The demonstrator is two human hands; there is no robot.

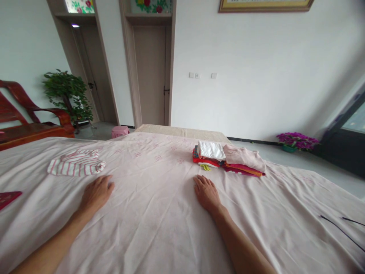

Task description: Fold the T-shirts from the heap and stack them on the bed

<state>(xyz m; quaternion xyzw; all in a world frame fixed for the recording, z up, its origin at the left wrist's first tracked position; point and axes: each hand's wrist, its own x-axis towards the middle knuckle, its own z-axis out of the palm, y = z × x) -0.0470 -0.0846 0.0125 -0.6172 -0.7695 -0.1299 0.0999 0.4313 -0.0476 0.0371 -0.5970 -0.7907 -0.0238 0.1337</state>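
Observation:
Both palms rest face down on a pale pink sheet (154, 213) with faint flower prints. My left hand (97, 192) lies flat and holds nothing, just in front of a crumpled white garment with pink stripes (75, 163). My right hand (207, 192) is flat too, its fingers stretched and bare of any object. Beyond it sits a stack of folded clothes topped by a white one (211, 150), with red cloth below. Touching that stack on the right is another, with a light pink garment (245, 156) above magenta and orange ones.
A dark pink flat object (10, 198) lies at the left edge. Two thin black cords or rods (342, 232) show at the lower right. Past the sheet are a wooden armchair (34, 114), a pink stool (120, 131), a leafy plant (67, 91) and purple flowers (298, 140).

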